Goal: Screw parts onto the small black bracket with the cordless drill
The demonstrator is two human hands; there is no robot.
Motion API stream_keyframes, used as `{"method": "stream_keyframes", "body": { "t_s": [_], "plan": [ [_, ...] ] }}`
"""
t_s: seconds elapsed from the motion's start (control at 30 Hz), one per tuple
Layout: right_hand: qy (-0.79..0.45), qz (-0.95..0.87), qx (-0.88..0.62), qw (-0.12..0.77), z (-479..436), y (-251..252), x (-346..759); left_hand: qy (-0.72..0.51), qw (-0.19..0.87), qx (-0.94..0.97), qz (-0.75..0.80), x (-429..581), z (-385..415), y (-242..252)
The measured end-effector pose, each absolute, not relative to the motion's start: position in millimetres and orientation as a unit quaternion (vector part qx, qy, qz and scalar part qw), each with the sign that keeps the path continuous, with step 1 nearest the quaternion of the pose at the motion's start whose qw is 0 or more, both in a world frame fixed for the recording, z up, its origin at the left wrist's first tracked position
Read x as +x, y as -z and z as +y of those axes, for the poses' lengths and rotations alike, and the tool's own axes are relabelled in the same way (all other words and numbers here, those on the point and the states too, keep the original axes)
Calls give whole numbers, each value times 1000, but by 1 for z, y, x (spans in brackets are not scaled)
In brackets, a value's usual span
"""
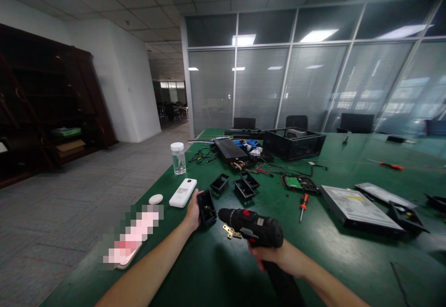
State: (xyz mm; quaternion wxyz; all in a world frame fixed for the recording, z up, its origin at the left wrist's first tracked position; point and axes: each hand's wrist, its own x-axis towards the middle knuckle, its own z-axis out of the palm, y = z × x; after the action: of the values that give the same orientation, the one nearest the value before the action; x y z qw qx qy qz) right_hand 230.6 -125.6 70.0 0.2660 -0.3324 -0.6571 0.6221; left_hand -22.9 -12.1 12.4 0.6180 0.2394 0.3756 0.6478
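Observation:
My left hand grips a small black rectangular frame part, held upright on its edge on the green table. My right hand is wrapped round the handle of a black cordless drill with a red switch. The drill's nose points left into the opening of the frame part. Small brass hinge-like pieces lie on the table just under the drill's nose. Three more black frame parts lie a little farther off.
A white remote, a white oval object and a clear jar sit to the left. An orange-handled screwdriver, a circuit board, an optical drive, a black open case and cables lie beyond. The table's left edge is close.

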Motion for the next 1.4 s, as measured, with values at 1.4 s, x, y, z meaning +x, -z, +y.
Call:
{"method": "stream_keyframes", "body": {
  "t_s": [1.4],
  "plan": [
    [-658, -619, -339, 262, -129, -69, 230, -629, 629, 242, 386, -23, -10, -12]
  ]
}}
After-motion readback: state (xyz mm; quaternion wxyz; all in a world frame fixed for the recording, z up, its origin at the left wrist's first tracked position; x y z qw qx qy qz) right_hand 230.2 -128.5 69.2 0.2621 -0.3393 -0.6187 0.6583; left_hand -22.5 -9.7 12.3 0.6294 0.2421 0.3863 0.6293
